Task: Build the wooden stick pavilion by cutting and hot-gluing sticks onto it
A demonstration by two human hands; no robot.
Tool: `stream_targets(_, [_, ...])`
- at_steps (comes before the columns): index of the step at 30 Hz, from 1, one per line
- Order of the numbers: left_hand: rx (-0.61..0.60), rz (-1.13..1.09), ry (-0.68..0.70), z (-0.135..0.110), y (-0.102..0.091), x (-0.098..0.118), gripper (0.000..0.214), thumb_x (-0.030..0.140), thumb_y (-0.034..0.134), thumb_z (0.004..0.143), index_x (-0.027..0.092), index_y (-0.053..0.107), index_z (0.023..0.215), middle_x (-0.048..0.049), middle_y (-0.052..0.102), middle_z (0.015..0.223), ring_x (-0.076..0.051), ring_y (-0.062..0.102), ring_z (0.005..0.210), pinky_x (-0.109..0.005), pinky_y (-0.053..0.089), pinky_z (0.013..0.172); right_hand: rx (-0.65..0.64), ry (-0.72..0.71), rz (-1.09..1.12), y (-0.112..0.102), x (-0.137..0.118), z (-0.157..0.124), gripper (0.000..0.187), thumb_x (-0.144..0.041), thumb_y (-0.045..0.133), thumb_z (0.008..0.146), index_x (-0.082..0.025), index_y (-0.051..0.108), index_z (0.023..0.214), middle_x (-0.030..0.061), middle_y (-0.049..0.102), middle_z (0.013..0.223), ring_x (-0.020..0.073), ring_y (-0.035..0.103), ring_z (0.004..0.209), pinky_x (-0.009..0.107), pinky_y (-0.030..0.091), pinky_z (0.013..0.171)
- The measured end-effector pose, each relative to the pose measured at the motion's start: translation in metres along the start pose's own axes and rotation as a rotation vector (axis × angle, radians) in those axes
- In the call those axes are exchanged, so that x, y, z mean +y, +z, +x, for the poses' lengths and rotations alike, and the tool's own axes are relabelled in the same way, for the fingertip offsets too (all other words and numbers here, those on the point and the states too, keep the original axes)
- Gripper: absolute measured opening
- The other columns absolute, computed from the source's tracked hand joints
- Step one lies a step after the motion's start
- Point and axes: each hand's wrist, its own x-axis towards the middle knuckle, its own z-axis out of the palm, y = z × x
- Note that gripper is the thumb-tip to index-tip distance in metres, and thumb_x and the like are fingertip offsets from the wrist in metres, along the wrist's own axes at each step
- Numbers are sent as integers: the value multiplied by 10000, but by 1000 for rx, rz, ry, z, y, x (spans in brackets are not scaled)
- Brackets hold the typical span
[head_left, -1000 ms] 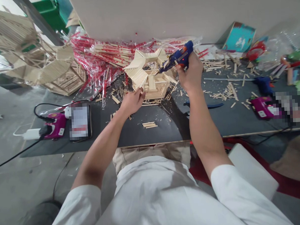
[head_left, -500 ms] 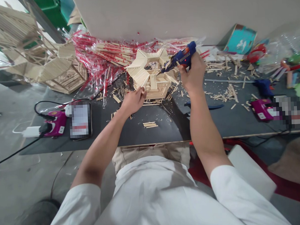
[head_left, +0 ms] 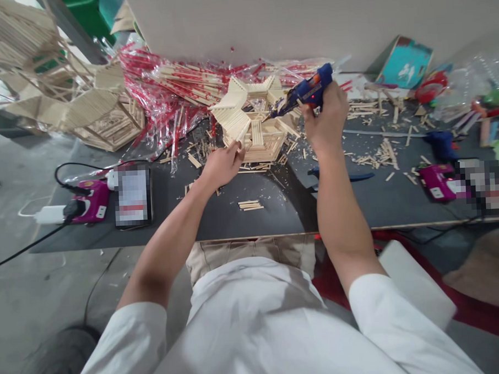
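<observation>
A six-sided model built of thin wooden sticks (head_left: 235, 116) stands on the dark table, with slatted panels sloping around an open middle. My left hand (head_left: 224, 165) pinches the front left edge of this model, fingers closed on it. Above its right side, my right hand (head_left: 328, 117) is wrapped around a blue hot glue gun (head_left: 311, 90). The gun's nozzle points down and left, close to the slats near the model's middle; I cannot tell whether it touches them. A small row of short sticks (head_left: 251, 205) lies on the table in front of me.
Red-and-clear plastic wrappers with sticks (head_left: 179, 82) pile up behind the model. At left are a larger stick structure (head_left: 93, 116), a purple power strip (head_left: 89, 200) and a phone (head_left: 132, 196). Stick scraps (head_left: 380, 155), a dark blue tool (head_left: 359, 176) and another glue gun (head_left: 441, 144) lie at right.
My right hand and the glue gun have shifted slightly to the right, and the nozzle has moved a little left along the slats. My left hand keeps its hold on the model.
</observation>
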Motion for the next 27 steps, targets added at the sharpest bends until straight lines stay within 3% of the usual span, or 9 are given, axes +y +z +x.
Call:
stream_targets(4, [-12,13,1,0,-1,1,367,393,384,1147,150,640,1247,-114,768,910,-236,730,797,-343,509,755,36,-26,24,4,7,0,334,-294,636,965,-215,482,1251,186,599,1300,382,508,1303,582,357,1147])
stream_targets(10, [-39,37,-19,0,-3,3,382,394,378,1145,145,638,1273,-134,772,927,-250,739,814,-356,516,772,39,-15,60,-1,6,-4,380,-528,534,1056,-278,545,1342,170,626,1312,390,494,1320,601,409,1102])
stream_targets(15, [-55,51,-31,-1,-6,5,413,419,358,1149,151,640,1287,-137,777,921,-268,750,842,-368,520,789,97,118,17,-10,14,-7,453,-560,480,1079,-279,561,1424,166,663,1343,364,577,1281,555,483,1060])
stream_targets(20, [-59,73,-17,-1,-8,6,432,422,338,1153,147,638,1295,-152,790,977,-268,758,868,-358,527,800,168,390,-34,-18,60,-10,420,-493,696,969,-174,654,1239,190,729,1189,366,695,1109,557,528,1027])
stream_targets(23, [-77,89,-24,-2,-9,6,452,432,320,1156,141,627,1315,-157,790,960,-284,764,876,-369,532,808,77,620,-79,-24,85,-15,378,-482,829,866,-166,703,1030,199,743,1058,374,720,1023,561,549,963])
stream_targets(27, [-89,122,-27,-1,-8,5,460,442,318,1155,140,614,1334,-159,795,964,-287,769,885,-368,528,813,-202,771,-188,-26,94,-21,379,-467,918,772,-163,698,825,240,736,972,360,733,971,517,543,870])
